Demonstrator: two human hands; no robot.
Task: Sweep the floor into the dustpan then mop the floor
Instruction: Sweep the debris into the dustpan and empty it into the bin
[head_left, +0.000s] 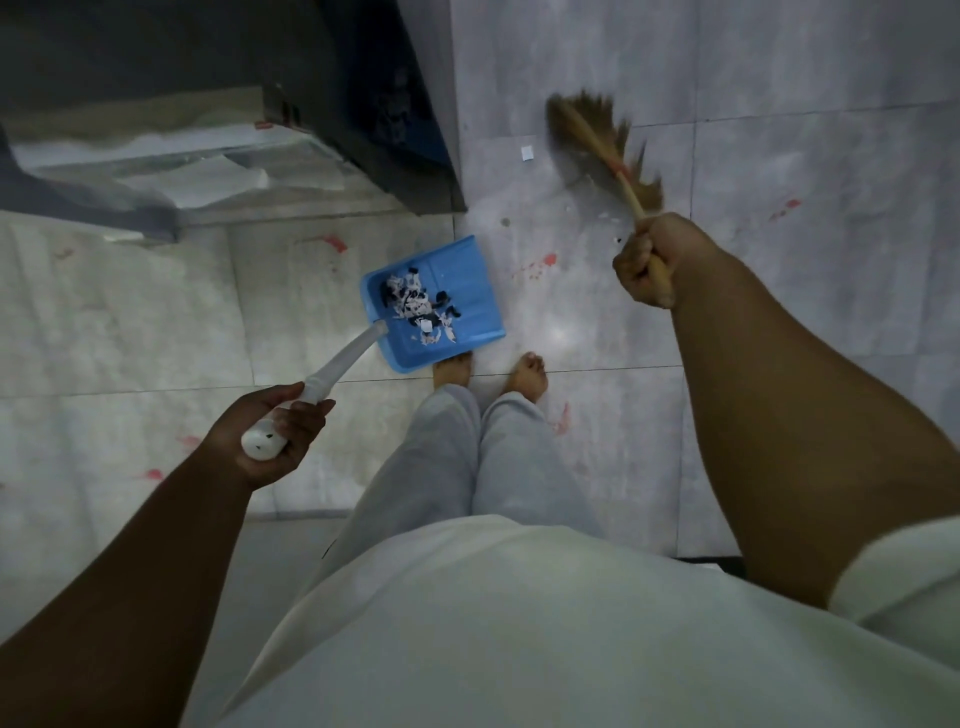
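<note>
top: white short-sleeved shirt (519, 623) | legs: light grey trousers (467, 457) | feet (529, 375): bare

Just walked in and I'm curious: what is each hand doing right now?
The left hand grips the white handle of the blue dustpan.
The right hand grips the broom by its stick.

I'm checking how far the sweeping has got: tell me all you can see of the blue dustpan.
The dustpan is blue, plastic by its look: a flat scoop with raised side walls and a long white handle. The left hand grips the handle's end. Black and white scraps lie heaped inside. It is low, just ahead of the bare feet; whether it touches the tiled floor cannot be told.
</note>
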